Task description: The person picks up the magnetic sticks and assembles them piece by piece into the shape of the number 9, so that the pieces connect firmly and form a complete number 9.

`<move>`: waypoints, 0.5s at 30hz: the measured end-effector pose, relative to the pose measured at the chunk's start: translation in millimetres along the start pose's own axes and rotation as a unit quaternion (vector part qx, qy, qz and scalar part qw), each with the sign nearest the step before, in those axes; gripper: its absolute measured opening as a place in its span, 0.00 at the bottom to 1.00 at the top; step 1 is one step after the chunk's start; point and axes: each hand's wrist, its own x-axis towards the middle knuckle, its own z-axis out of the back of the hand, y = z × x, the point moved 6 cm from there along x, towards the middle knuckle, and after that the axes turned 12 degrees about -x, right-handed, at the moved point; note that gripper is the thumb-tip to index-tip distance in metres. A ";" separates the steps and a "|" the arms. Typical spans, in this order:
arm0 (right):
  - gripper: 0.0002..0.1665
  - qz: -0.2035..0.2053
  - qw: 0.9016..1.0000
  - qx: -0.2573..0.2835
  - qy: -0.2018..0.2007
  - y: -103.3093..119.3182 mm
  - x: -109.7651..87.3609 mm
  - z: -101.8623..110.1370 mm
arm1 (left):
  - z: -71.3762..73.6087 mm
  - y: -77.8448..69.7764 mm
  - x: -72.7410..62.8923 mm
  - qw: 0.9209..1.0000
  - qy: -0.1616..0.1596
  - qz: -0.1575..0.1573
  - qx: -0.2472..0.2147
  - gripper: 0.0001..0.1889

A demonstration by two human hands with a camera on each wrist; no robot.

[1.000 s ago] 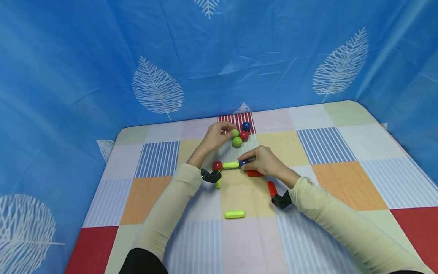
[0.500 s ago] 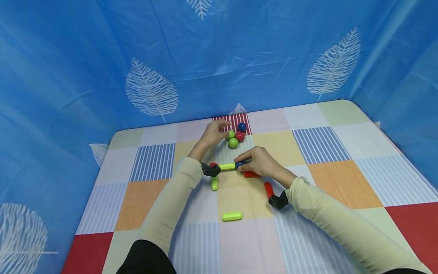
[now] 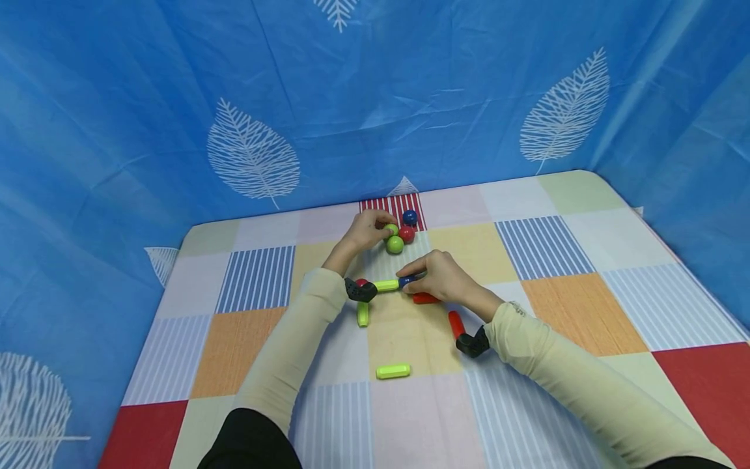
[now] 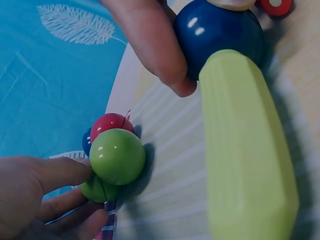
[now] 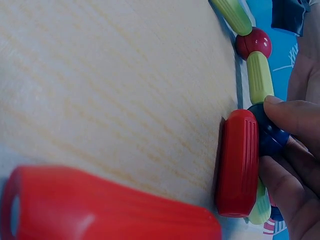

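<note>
At the far side of the table, my left hand (image 3: 364,231) pinches a green ball (image 4: 95,191) between thumb and fingers. Touching or close to that ball are another green ball (image 3: 395,245), a red ball (image 3: 407,234) and a blue ball (image 3: 409,217). My right hand (image 3: 446,279) grips a second blue ball (image 5: 272,135) at the end of a lime-green rod (image 3: 387,285). This rod's other end meets a red ball (image 5: 254,43), from which a second lime rod (image 3: 363,315) runs toward me. The left wrist camera partly covers that red ball in the head view.
One red rod (image 5: 238,165) lies right beside the gripped blue ball. Another red rod (image 3: 456,324) is by the right wrist camera (image 3: 472,342). A loose lime rod (image 3: 393,371) lies nearer me on the patchwork tablecloth (image 3: 428,417). Blue curtain (image 3: 398,98) stands behind.
My left fingers, spread beside the green ball half a second ago, have closed in on it. The right hand stays at the blue ball. The head view has shifted slightly.
</note>
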 end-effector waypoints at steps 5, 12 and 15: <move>0.16 0.003 1.000 0.001 -0.001 0.8 1.3 -0.4 | 0.7 0.0 -1.3 1.000 0.002 0.002 -0.002 0.12; 0.16 0.009 1.000 0.000 -0.004 2.9 0.9 0.7 | 2.4 2.0 -3.8 1.000 -0.002 0.010 -0.006 0.13; 0.16 0.004 1.000 0.001 -0.001 2.9 0.3 -0.1 | 3.6 3.9 -5.6 1.000 -0.004 0.016 -0.009 0.14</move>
